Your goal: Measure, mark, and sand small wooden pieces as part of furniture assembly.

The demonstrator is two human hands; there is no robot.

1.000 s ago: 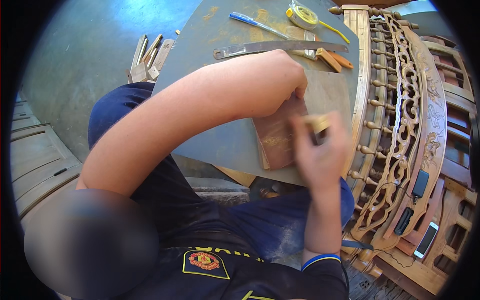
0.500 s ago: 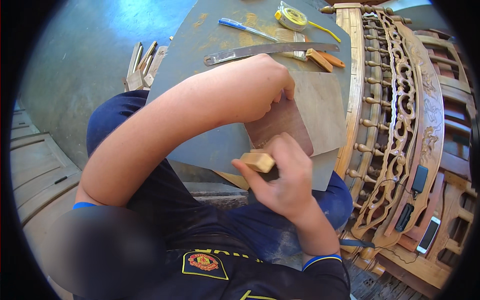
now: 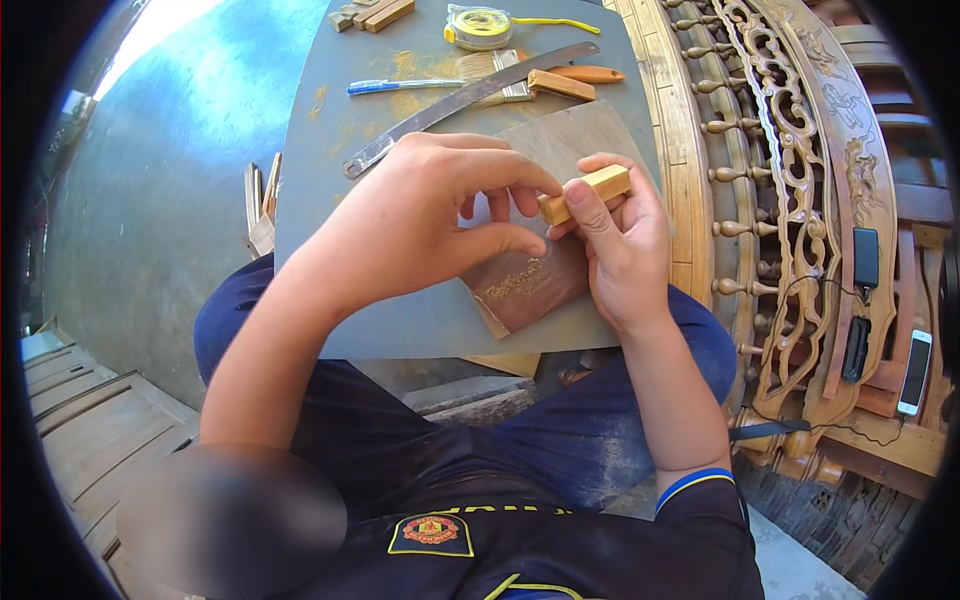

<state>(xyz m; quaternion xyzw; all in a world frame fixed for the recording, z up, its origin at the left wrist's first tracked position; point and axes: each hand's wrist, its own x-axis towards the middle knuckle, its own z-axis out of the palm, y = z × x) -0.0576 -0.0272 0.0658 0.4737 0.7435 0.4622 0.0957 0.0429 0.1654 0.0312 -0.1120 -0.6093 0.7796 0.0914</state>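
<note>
Between the fingers and thumb of my right hand [image 3: 628,255] is a small, pale wooden block [image 3: 606,182], raised above the work board. My left hand [image 3: 425,205] is beside the block's left end, thumb and fingers apart, holding nothing; its fingertips come close to the block, and I cannot tell if they touch it. Below both hands lies a reddish-brown sheet that looks like sandpaper [image 3: 540,305], with a patch of sawdust [image 3: 515,282] on it. A larger tan sheet [image 3: 590,130] lies under it, partly covered by my hands.
On the grey board [image 3: 400,335] beyond my hands are a saw-like metal blade [image 3: 450,110], a paintbrush [image 3: 515,80], a blue pen [image 3: 385,87], a tape measure [image 3: 480,27] and wood pieces [image 3: 380,14]. Carved wooden railing [image 3: 790,150] stands at the right, with a phone [image 3: 914,372] on wood.
My right hand has lifted the wooden block up and away from near the sheet's lower edge. My left hand has let go of the sheet and opened beside the block. The view has shifted.
</note>
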